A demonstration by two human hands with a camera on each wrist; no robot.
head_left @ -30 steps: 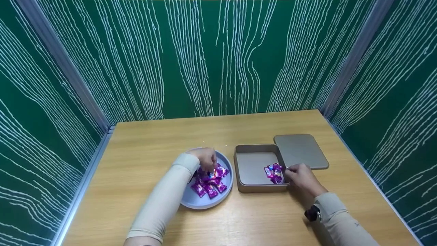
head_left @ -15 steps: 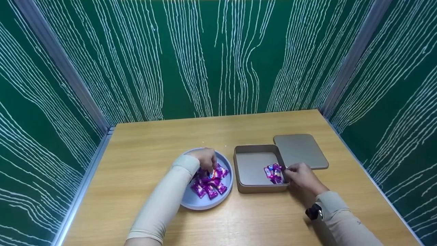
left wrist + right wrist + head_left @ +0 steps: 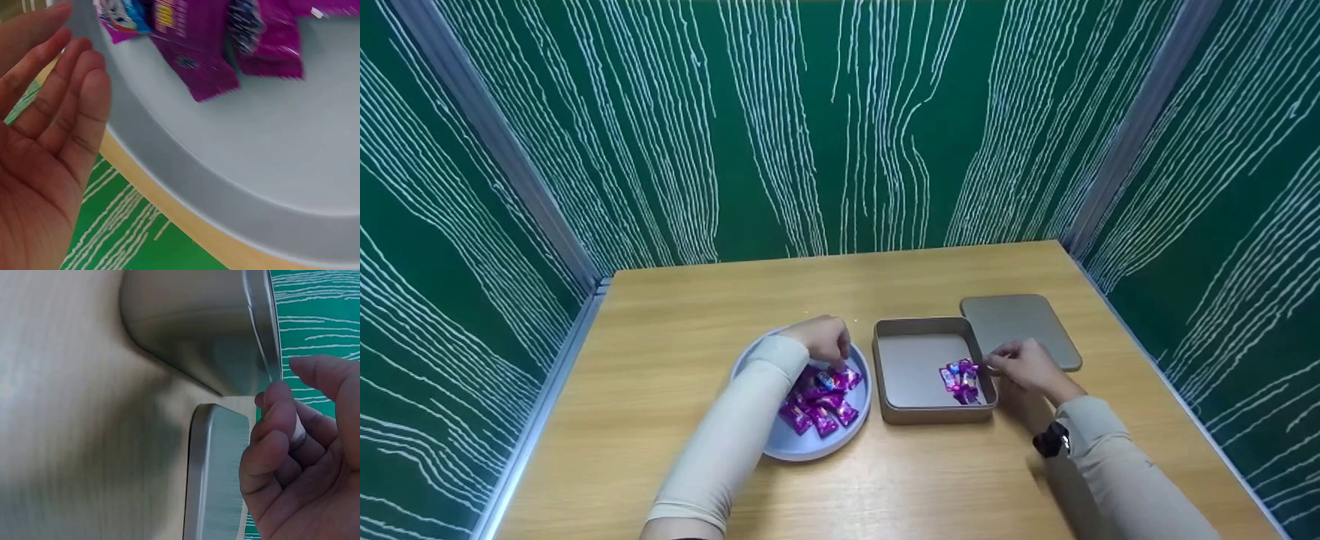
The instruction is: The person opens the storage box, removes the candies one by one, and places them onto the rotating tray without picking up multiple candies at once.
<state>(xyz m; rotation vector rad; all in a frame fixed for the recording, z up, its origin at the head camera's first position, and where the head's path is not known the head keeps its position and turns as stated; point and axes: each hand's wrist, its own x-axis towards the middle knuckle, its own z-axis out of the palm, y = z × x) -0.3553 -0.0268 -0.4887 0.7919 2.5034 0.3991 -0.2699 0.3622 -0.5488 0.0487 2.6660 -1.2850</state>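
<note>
In the head view my left hand [image 3: 826, 339] hangs over the grey-blue round tray [image 3: 866, 397], its fingertips by a pile of purple wrapped candies [image 3: 814, 409]. The left wrist view shows the fingers [image 3: 93, 95] nearly straight, beside the candies, with nothing visible between thumb and fingers. On the right, my right hand [image 3: 1027, 367] is at the right wall of a square metal tin [image 3: 937, 414]. Its fingers [image 3: 264, 450] are loosely bent beside the rim, with the thumb apart from them. Several purple candies [image 3: 962, 381] lie in the tin's front right corner.
The tin's flat lid [image 3: 1024, 326] lies on the wooden table [image 3: 885, 487] behind and right of the tin. Green walls [image 3: 780, 135] with white wavy lines close in the back and sides. A dark watch [image 3: 1051, 440] is on my right wrist.
My left hand has lifted slightly and shifted right and back, uncovering a blue-marked candy. My right hand has risen a little off the tin's side, its fingers looser. Tray, tin and lid stay put.
</note>
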